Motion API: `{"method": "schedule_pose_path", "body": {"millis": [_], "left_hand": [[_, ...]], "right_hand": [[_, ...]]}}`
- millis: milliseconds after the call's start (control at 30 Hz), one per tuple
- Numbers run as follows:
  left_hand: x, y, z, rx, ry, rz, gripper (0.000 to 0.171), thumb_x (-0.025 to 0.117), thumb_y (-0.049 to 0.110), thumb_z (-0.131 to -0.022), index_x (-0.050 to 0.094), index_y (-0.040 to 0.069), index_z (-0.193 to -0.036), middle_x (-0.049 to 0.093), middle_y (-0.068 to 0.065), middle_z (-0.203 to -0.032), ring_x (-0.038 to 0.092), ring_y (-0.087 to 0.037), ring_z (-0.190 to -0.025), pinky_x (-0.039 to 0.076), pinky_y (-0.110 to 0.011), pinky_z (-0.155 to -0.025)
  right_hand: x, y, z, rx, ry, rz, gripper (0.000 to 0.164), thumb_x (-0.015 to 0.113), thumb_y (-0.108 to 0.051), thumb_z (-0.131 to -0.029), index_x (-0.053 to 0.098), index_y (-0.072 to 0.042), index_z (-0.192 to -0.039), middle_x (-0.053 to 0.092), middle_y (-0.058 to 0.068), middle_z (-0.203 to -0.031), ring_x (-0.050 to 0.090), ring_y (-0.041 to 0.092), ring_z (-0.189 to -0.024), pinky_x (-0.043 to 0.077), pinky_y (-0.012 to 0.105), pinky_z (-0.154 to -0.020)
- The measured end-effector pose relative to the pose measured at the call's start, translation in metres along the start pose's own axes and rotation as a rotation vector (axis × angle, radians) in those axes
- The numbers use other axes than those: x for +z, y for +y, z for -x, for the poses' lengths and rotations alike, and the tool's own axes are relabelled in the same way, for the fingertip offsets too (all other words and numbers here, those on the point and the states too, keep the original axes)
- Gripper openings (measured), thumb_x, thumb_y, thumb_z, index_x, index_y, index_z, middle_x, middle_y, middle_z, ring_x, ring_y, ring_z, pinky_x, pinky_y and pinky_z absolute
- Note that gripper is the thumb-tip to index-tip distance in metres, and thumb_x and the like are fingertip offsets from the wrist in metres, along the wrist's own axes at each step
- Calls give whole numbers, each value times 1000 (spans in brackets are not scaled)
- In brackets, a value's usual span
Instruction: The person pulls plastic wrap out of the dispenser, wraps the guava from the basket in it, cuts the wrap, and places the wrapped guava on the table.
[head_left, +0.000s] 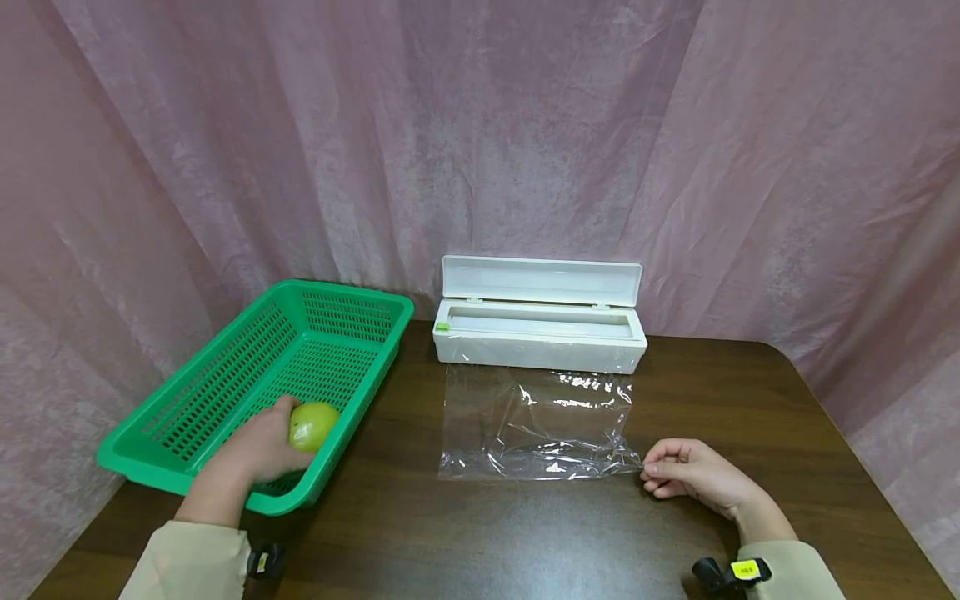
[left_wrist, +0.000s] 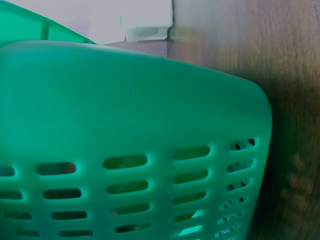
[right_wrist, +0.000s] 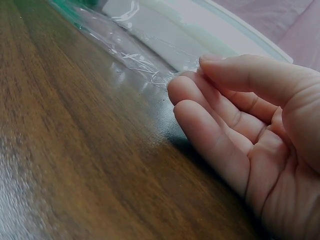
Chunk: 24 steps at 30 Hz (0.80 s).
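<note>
In the head view my left hand reaches into the green basket and grips a round yellow-green fruit, thumb on its near side. That basket's wall hides the hand in the left wrist view. Clear plastic wrap runs from a white dispenser box toward me over the table, its front edge bunched and shiny. Thumb and fingertips of my right hand pinch the wrap's near right corner, drawn to a point. The right wrist view shows the thumb against the index finger there.
The dispenser's white lid stands raised at the back. Behind the brown wooden table hangs a pink curtain. The basket fills the table's left side. Wood surface lies between the basket and the wrap.
</note>
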<state>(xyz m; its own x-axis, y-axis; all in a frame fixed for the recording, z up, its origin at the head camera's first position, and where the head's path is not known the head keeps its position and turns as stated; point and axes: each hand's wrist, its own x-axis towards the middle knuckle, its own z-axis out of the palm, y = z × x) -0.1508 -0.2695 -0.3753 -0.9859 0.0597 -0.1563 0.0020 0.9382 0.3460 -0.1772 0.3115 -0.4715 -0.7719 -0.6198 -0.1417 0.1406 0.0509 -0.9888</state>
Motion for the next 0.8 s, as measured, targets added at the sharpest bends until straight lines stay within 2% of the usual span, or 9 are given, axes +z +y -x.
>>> {"method": "schedule_pose_path", "body": {"millis": [300,567,800], "left_hand": [[1,0,1,1,11,28,85,76,35,-71,32,-6,-131,59,-17,-97,55,-24,-78,46,-36,-61],[2,-2,-1,23,69,43,90,78,39,-70,31,-5,-134,56,-21,-102,55,-26,-80,46,-37,-61],[2,-1,-1,43,153,40,87,77,36,-69,33,-3,-134,54,-23,-103,55,-28,-80,46,-38,-60]], "right_hand": [[-1,2,0,-5,1,9,18,52,-4,-95,66,-13,-95,71,-1,-91,68,8,-82,56,24,-73],[0,1,-1,-4,-2,1,16,52,-4,-95,66,-11,-96,70,-1,-90,68,8,-82,56,24,-72],[0,0,0,-9,-2,-3,16,51,-3,-95,66,-9,-96,70,-1,-90,68,9,-82,56,24,-72]]}}
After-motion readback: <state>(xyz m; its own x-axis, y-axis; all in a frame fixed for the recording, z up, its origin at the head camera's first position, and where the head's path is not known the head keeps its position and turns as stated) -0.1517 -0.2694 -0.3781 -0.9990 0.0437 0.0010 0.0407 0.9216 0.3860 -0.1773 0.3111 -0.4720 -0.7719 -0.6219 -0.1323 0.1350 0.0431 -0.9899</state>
